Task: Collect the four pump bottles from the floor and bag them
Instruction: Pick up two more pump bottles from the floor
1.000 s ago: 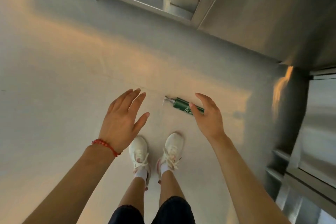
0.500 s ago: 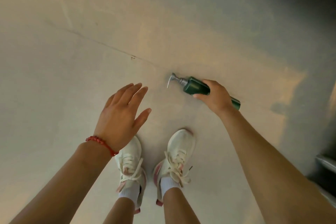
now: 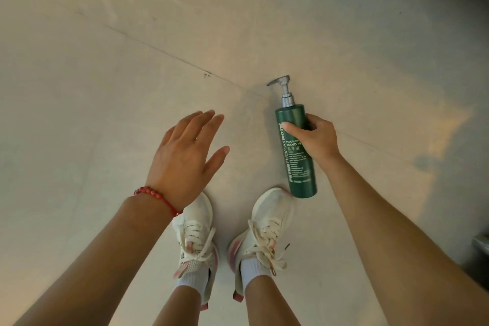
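A dark green pump bottle [image 3: 296, 156] with white lettering and a silver pump is held in my right hand [image 3: 316, 137], which grips its upper body. The bottle is lifted off the floor, pump pointing away from me and base near my right shoe. My left hand [image 3: 185, 156] hovers to the left with fingers spread and nothing in it; a red bead bracelet is on that wrist. No other pump bottle and no bag show in this view.
Pale concrete floor [image 3: 105, 74] with a thin seam running diagonally. My two white sneakers [image 3: 267, 222] stand directly below the hands. A metal edge [image 3: 481, 243] shows at the far right border.
My right hand closed on the bottle where it lay on the floor, then raised it and turned it so the pump points away. The view tilted down; the metal fixtures left the frame.
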